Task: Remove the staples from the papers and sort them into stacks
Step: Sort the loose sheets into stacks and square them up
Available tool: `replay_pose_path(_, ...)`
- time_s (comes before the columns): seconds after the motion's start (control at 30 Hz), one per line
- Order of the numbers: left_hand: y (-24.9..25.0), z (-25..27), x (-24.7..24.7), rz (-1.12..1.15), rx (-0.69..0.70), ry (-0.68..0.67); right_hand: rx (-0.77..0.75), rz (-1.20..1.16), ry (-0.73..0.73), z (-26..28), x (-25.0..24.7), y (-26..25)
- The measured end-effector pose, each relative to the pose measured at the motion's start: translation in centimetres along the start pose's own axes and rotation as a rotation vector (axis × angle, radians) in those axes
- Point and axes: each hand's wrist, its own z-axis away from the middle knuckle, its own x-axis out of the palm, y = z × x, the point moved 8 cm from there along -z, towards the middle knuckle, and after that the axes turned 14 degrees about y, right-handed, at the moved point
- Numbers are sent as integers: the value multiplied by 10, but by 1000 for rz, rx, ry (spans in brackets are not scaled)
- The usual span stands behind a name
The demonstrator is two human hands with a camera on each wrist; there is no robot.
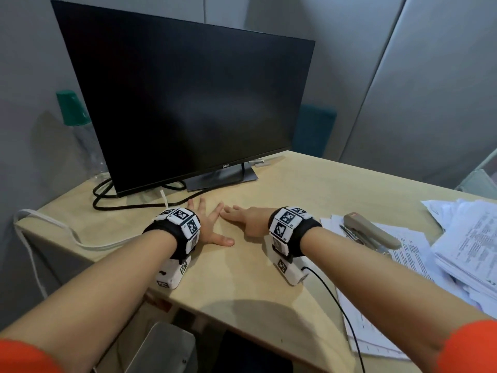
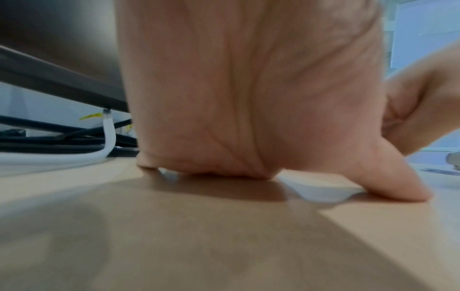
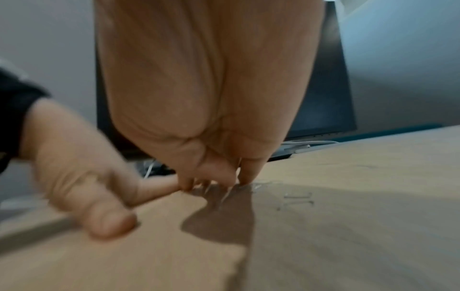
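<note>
Both my hands lie flat on the counter (image 1: 242,278), palms down, fingers spread straight, nothing held. My left hand (image 1: 212,224) and my right hand (image 1: 246,218) point toward each other, index fingertips touching or nearly so; cannot tell which. Left thumb splays out toward me. Wrist views show each palm pressed low to the wood.

Papers (image 1: 468,246) in a loose, messy pile at the counter's right side, well apart from my hands, more sheets spread under and nearer. A grey stapler (image 1: 372,230) rests on those sheets, just beside my right wrist. A couple of loose staples (image 3: 297,199) lie on the bare wood near my right fingertips.

Dark monitor (image 1: 185,98) behind, black and white cables (image 1: 107,195) at its left
</note>
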Motion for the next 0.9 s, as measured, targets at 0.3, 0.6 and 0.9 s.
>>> replay_pose_path(0.3, 17, 30, 9, 2, 51, -33, 487, 111, 219, 37, -26, 113)
replay_pose_path(0.6, 43, 43, 13, 78, 83, -63, 211, -11, 340, 12, -2, 27)
replay_pose_path(0.9, 19, 10, -16, 139, 102, -10, 528, 187, 245, -14, -12, 128)
